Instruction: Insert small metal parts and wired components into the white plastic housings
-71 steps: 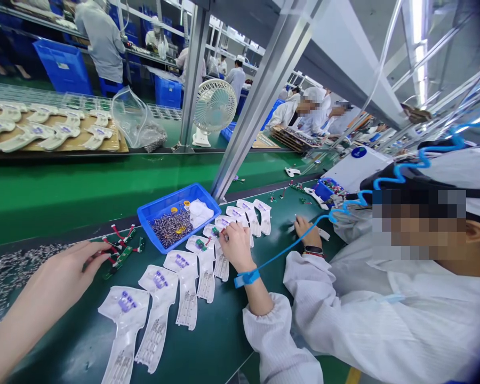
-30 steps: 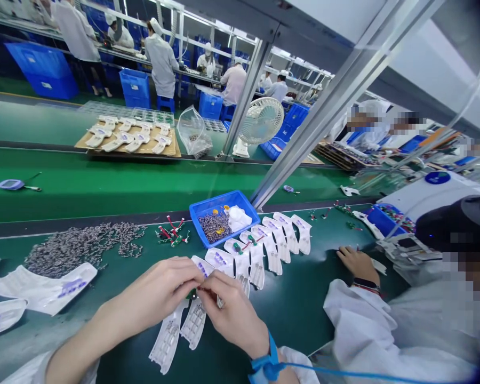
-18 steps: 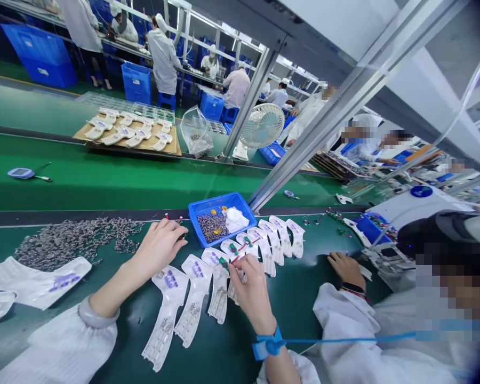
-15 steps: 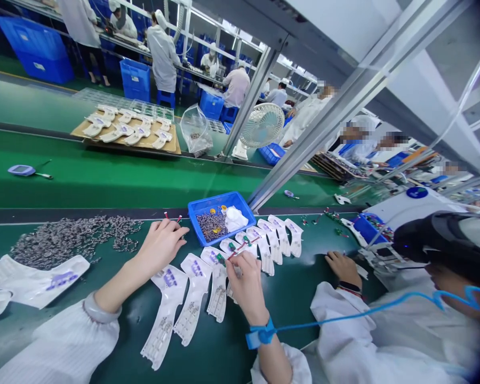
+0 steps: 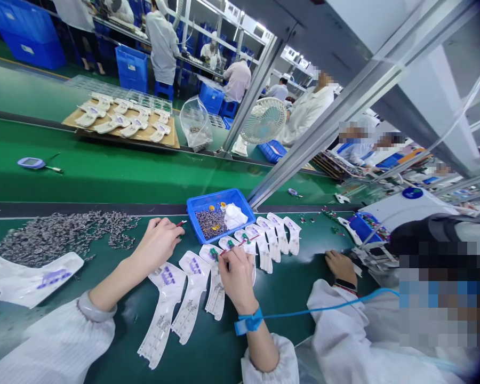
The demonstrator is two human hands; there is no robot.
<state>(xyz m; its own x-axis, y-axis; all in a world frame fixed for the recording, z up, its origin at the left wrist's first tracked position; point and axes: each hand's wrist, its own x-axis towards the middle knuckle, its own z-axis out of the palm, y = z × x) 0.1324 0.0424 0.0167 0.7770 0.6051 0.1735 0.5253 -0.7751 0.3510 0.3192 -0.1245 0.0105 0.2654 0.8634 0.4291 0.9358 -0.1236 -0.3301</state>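
Note:
My left hand is closed over the green bench, its fingers curled down. A red-and-white wire lead pokes out past its fingers; whatever else lies in the palm is hidden. My right hand pinches at a small green circuit board with a red wire, over a white curved plastic shell. The fingertips partly cover the grip. Similar green boards with red wires sit on neighbouring shells. Two shells nearer my left arm, including one white shell, show purple markings and no board.
A blue tray of small metal parts and a white bag stands behind the shells. Loose metal parts are heaped at left. A co-worker's hand rests at right. A metal post rises behind. A blue cord trails from my right wristband.
My right hand has shifted slightly left and up to the board on the third shell. My left hand has turned a little, and one red lead shows instead of two.

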